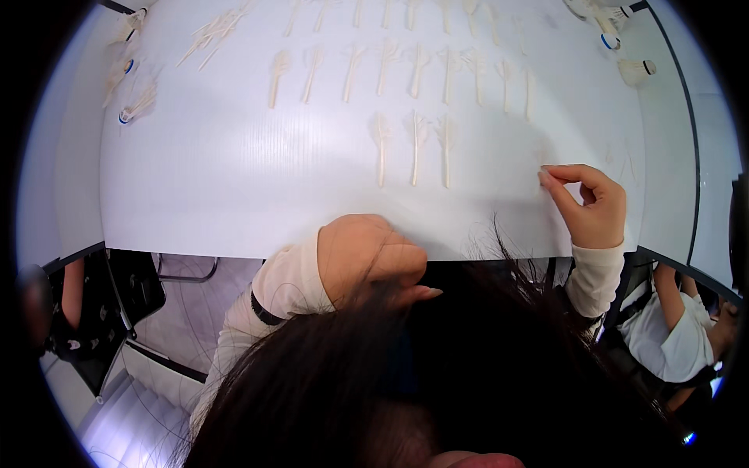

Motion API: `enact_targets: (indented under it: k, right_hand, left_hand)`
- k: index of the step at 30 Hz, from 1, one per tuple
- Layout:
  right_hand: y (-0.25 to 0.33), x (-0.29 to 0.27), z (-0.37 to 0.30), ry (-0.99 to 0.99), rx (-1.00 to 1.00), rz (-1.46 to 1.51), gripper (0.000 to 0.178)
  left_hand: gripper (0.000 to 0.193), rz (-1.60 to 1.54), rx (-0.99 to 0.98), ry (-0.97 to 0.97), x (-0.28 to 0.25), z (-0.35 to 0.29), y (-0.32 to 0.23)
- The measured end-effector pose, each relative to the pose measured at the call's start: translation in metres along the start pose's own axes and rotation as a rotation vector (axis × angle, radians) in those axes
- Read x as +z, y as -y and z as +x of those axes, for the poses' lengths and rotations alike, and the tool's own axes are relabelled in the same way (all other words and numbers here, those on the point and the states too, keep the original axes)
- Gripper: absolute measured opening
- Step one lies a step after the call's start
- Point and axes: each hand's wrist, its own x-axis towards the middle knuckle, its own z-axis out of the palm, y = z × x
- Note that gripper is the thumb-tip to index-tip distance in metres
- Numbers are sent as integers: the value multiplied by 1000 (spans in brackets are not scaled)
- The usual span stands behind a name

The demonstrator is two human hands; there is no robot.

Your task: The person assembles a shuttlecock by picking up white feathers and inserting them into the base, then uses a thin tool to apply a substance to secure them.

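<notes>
The left hand [363, 257] curls at the white bench's [195, 179] near edge; from here I can't tell whether it grips anything. My right hand [599, 214] has thumb and forefinger pinched together, any thin contents unclear. Leftmost I count at least three white feathered shuttlecocks [140, 105], then an uncountable pile of slim off-white feathers [214, 33], then single off-white feathers [415, 152] in rows: nine, nine, three, far to near. I'd expect them light and fragile, best taken by the stiffer stem. Rightmost, at least three more shuttlecocks [636, 72].
</notes>
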Motion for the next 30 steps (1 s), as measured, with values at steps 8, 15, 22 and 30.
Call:
enact_targets:
  k: [8,15,22,30]
  right_hand:
    - [18,15,3,107,-25,61,9]
    - [31,31,4,154,-75,148,10]
    - [38,40,5,114,-83,138,11]
    - [45,39,5,160,-45,125,10]
  left_hand:
    - [34,12,-16,-16,1,0,-3]
    - [34,7,-20,-9,-1,-3,-2]
    - [34,2,-17,-15,0,-5,-2]
    - [34,-2,-18,-9,0,-3,-3]
